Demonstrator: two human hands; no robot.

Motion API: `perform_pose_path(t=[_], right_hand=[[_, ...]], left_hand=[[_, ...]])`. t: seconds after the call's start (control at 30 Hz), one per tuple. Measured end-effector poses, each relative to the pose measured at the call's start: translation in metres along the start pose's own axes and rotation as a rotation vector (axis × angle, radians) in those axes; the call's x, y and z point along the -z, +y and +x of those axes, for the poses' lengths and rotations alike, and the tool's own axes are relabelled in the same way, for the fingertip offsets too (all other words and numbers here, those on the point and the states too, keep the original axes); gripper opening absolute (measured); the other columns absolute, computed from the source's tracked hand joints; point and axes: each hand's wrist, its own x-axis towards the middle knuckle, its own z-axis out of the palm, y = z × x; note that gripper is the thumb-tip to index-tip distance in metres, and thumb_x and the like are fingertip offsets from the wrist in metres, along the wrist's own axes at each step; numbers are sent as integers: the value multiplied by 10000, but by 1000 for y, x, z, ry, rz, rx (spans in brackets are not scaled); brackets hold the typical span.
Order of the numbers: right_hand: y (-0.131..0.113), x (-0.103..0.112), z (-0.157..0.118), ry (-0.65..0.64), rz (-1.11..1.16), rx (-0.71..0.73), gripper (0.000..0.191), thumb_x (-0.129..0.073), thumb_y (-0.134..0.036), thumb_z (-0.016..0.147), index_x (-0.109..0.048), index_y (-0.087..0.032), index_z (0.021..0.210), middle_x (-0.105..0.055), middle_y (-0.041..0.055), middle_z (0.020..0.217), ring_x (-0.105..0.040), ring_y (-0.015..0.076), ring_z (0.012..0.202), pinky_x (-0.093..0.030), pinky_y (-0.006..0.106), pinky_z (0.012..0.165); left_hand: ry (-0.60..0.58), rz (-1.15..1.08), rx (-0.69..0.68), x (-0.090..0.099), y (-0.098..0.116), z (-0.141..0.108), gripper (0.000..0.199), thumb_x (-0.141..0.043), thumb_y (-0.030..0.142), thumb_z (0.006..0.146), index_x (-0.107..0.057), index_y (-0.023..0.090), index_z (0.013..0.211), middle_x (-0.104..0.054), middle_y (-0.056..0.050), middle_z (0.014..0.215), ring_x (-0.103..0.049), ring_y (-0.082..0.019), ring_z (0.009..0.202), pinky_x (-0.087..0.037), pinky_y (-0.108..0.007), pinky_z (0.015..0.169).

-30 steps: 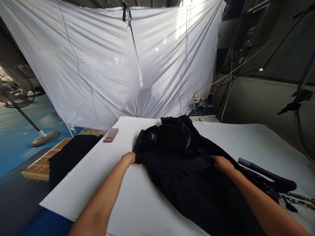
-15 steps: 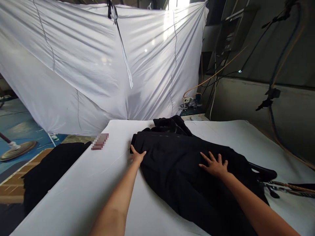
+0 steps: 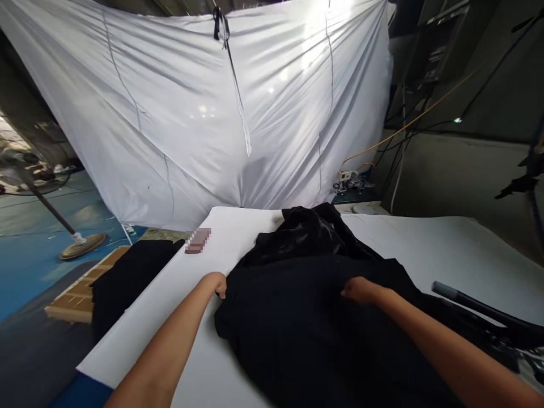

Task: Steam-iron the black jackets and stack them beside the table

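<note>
A black garment lies across the white table, its far part turned up to show shiny black lining. My left hand is closed on the garment's left edge. Farther right, my right hand has its fingers bunched on the cloth, pinching the upper layer. The fingertips of both hands are partly hidden. To the right of the garment is a black handle with a grey end, joined to metal parts that run out of view.
The white table stretches to the right. A blurred-out reddish item lies near its left edge. Dark cloth sits beside a cardboard box at left. Behind hangs a white sheet; a pedestal fan stands on the floor.
Both hands have gone from spread flat to closed on the cloth. The garment's near layer has come toward me, baring more lining behind. The view has swung left.
</note>
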Motion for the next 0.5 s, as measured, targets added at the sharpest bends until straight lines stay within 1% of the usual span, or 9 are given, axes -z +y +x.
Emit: perform_pose_path(t=[0.03,0.1,0.2,0.27,0.33,0.4,0.5], right_hand=[[0,13,6,83,-27,-34,292,-459,-299,790,-688,-172,920,-661,104,956,-597,247,936,-449,343,817],[1,39,20,212,-62,-72,287,-429,-231,805,-665,-157,952,-656,111,964,-595,239,932,-448,333,798],[7,75,37,273,-78,-78,303,-428,-207,813,-634,-140,1025,-643,126,1012,-579,251,967,-427,345,824],[11,95,46,312,-79,-92,326,-424,-219,823,-613,-138,1076,-630,136,1053,-563,263,1002,-413,350,843],[15,111,55,355,-71,-111,354,-403,-236,839,-591,-144,1123,-611,139,1104,-544,272,1039,-405,350,855],[18,122,67,393,-57,-118,355,-385,-244,848,-595,-151,1120,-603,132,1129,-533,272,1058,-398,340,863],[21,134,94,430,-29,-97,345,-369,-246,857,-622,-139,1067,-608,128,1125,-530,259,1065,-381,310,880]], left_hand=[[11,7,0,7,2,5,314,-604,248,767,-572,181,1073,-581,-95,1099,-547,-240,1027,-466,-383,842],[59,10,1,16,14,19,330,-602,149,732,-599,187,1060,-585,-115,1131,-524,-267,1089,-435,-367,894],[129,-7,-30,19,38,43,404,-509,91,757,-565,200,1142,-523,-105,1250,-486,-239,1153,-384,-334,956],[158,-27,-47,15,51,58,439,-479,78,761,-541,205,1176,-515,-89,1268,-475,-212,1168,-365,-304,970],[164,-43,-45,8,62,73,460,-483,77,752,-519,182,1199,-521,-97,1262,-466,-200,1178,-358,-284,972],[160,-56,-27,0,70,88,500,-513,104,742,-473,144,1239,-505,-132,1270,-455,-210,1187,-365,-287,961],[163,-77,-4,-15,87,115,670,-578,161,707,-338,122,1331,-425,-178,1330,-417,-236,1219,-376,-310,949]])
